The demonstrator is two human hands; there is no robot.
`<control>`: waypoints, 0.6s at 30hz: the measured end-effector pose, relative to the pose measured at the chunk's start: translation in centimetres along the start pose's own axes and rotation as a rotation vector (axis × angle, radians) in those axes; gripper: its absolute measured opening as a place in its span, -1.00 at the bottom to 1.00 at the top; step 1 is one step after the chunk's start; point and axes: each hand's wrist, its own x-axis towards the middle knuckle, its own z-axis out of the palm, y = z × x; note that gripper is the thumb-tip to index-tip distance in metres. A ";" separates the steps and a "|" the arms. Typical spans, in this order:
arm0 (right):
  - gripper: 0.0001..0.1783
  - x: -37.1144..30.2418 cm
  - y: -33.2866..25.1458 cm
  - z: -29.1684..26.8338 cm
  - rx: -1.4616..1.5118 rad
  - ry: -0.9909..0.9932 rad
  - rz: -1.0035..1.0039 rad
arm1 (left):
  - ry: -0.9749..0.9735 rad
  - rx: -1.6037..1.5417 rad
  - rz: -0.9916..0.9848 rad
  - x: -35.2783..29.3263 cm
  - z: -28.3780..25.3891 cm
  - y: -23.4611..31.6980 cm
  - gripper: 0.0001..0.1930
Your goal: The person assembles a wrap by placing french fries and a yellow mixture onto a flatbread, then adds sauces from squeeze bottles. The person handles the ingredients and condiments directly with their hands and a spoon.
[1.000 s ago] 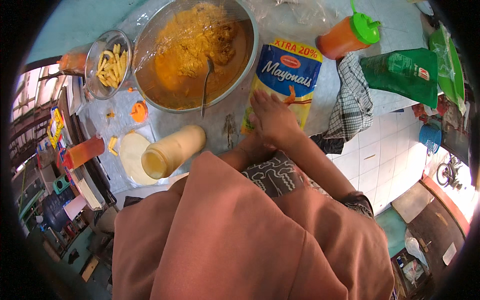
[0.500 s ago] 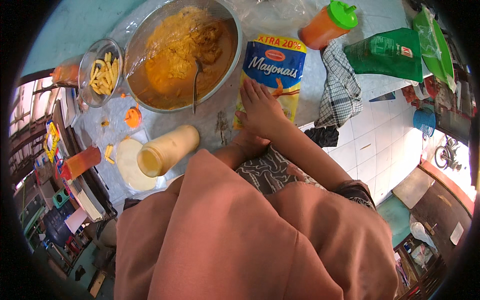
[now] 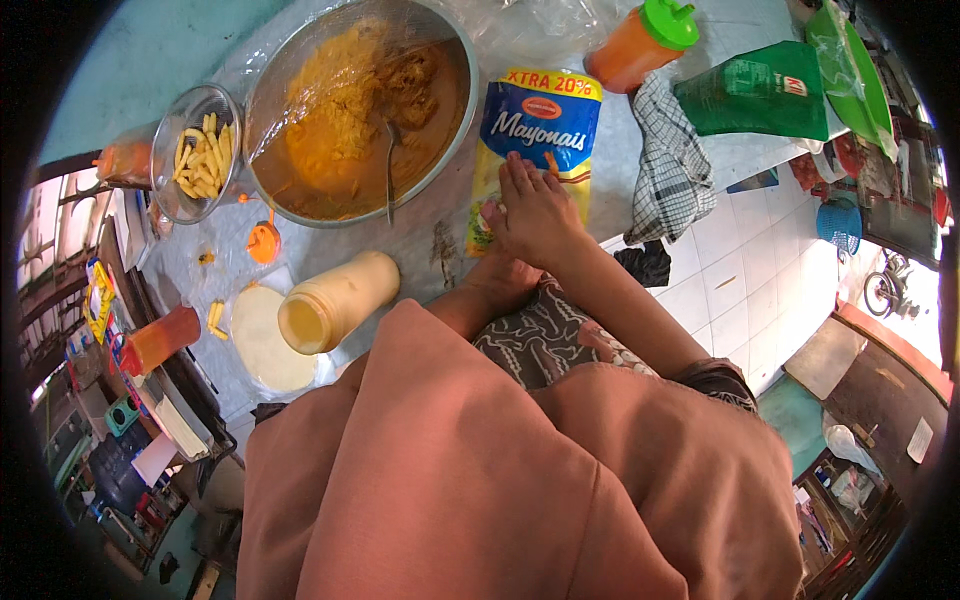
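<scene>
A seated-height view looks down past a person's draped salmon garment [image 3: 440, 470] to a metal-grey bench [image 3: 612, 185]. A flat yellow and blue pouch [image 3: 530, 140] lies on it, straight ahead and slightly right of the middle, printed face up. Its long axis runs away from the person, the far end leaning a little to the right.

The right grip [image 3: 543, 215] is the nearer: it rests on the pouch's lower half, fingers extended and lying flat, pointing away along that long axis, pinching nothing that shows. The left grip [image 3: 505, 275] sits just below it, at the pouch's near end and partly beneath the right wrist; its fingers are hidden, so whether they are closed or touch the pouch cannot be told.

On the far left, the rim of a big basin [image 3: 474, 80] of orange-brown food comes just beside the pouch's upper corner, leaving little sideways room there. Nearer the person, a wider gap with a dark stain separates the pouch from a cream-coloured bottle [image 3: 340, 300]. On the right, a narrow strip of bench divides it from a checked cloth [image 3: 668, 165]; close beyond, the bench edge gives way to white floor tiles [image 3: 735, 290].
</scene>
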 end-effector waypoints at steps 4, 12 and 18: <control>-0.32 -2.4 1.3 -0.9 -0.014 -0.080 -0.020 | 0.130 -0.186 -0.003 0.7 -0.6 -0.8 -0.49; -0.26 -3.0 0.6 -0.6 -0.106 0.000 0.118 | 0.147 0.035 -0.044 -0.2 0.4 0.0 -0.47; -0.27 -1.4 2.3 -2.0 -0.082 -0.104 0.074 | 0.045 0.142 0.005 -0.2 0.4 0.0 -0.50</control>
